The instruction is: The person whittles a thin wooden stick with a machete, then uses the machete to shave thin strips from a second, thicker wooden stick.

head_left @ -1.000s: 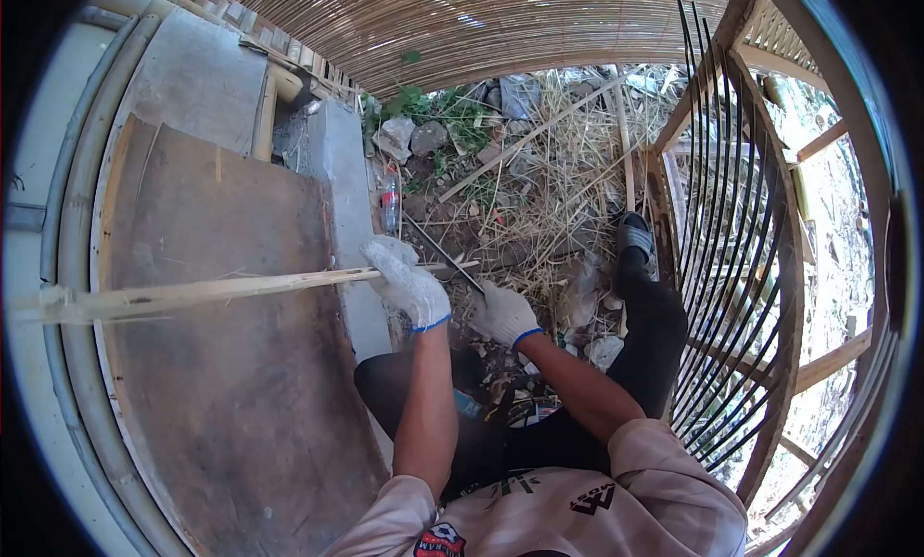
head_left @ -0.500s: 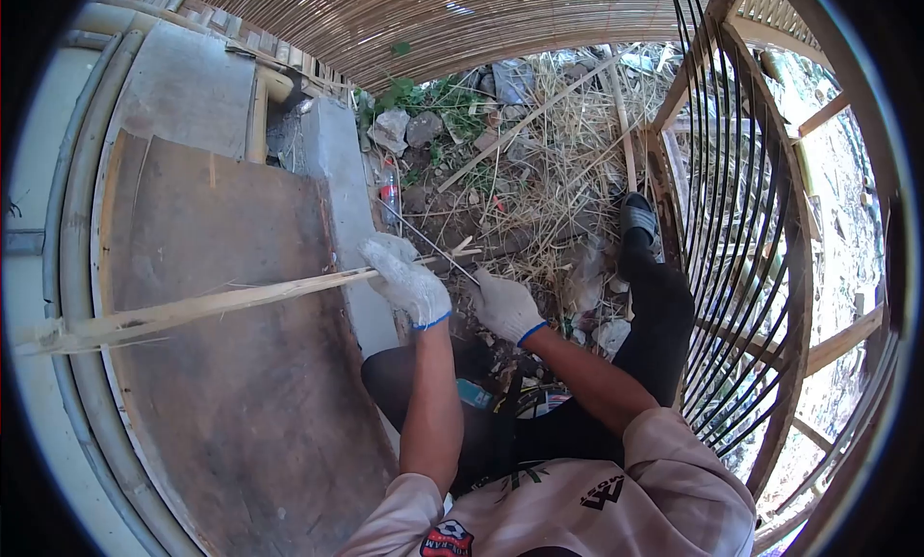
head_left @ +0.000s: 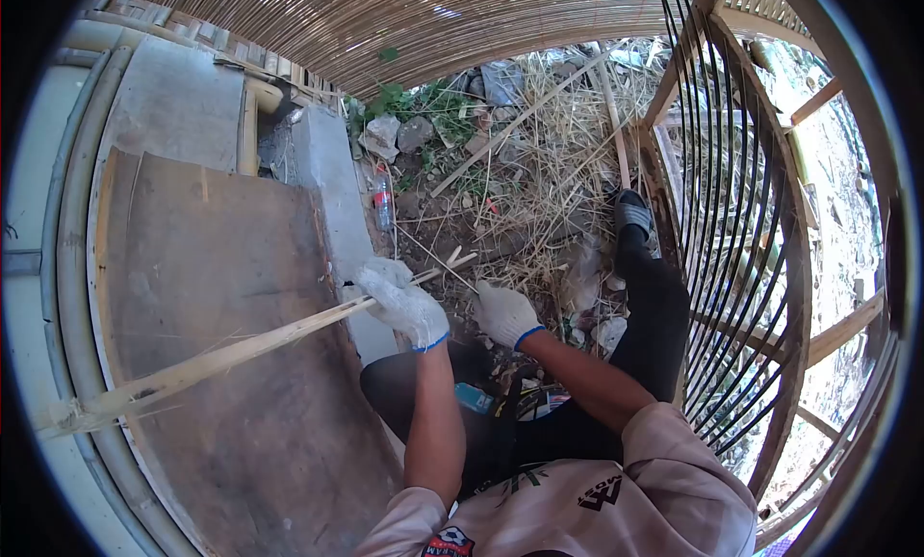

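My left hand (head_left: 402, 302), in a white knit glove with a blue cuff, is closed round a long pale bamboo strip (head_left: 231, 353). The strip runs out left over the brown board, and its split tip (head_left: 454, 259) sticks out past my fingers. My right hand (head_left: 507, 314), gloved the same way, is closed on the near end of a long thin blade (head_left: 435, 254), seen almost edge-on. That blade slants up and left, overlapping the strip's split tip in this view. The grip is hidden inside my right fist.
A curved brown board (head_left: 221, 268) lies at the left beside a concrete ledge (head_left: 332, 186). A plastic bottle (head_left: 383, 203), stones and straw litter (head_left: 539, 162) cover the ground ahead. On the right stands a wooden frame with dark rods (head_left: 736, 220). My sandalled foot (head_left: 632, 212) is beside it.
The bamboo strip is tilted more steeply, its left end lower and its split tip farther through my left hand. The right hand has dropped slightly with the blade.
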Demonstrator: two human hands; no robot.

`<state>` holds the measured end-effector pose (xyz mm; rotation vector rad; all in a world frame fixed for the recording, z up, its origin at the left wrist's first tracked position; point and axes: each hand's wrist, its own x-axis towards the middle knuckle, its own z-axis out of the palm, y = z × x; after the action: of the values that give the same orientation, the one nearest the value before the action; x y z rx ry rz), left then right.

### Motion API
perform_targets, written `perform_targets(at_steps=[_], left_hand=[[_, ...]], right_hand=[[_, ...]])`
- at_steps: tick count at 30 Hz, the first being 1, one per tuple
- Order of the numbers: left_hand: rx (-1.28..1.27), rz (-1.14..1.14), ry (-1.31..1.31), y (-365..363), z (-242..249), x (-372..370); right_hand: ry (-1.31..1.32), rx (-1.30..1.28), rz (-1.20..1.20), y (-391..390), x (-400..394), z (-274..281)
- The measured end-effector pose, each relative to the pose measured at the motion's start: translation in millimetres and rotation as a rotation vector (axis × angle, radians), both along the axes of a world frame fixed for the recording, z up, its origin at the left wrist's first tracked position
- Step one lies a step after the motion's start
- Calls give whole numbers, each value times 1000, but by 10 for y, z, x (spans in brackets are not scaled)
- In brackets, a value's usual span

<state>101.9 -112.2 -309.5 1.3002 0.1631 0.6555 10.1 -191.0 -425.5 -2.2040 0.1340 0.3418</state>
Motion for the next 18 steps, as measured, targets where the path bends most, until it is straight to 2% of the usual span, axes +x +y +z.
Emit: perform_targets(at_steps=[2, 5, 8, 11, 14, 18], left_hand=[[18, 17, 35, 4, 13, -99], [-2, 28, 56, 7, 29, -83], [29, -22, -1, 37, 34, -93], [10, -14, 24, 108, 6, -79], [-16, 32, 49, 112, -16, -104], [1, -3, -10, 237, -89, -76]], right_hand=[[-115, 63, -35, 14, -125, 209], [-122, 94, 46, -22, -49, 491], [-44, 92, 29, -12, -6, 210], [-109, 22, 39, 11, -47, 313], [-134, 86, 49, -11, -82, 365], [-75, 35, 57, 6, -48, 378]])
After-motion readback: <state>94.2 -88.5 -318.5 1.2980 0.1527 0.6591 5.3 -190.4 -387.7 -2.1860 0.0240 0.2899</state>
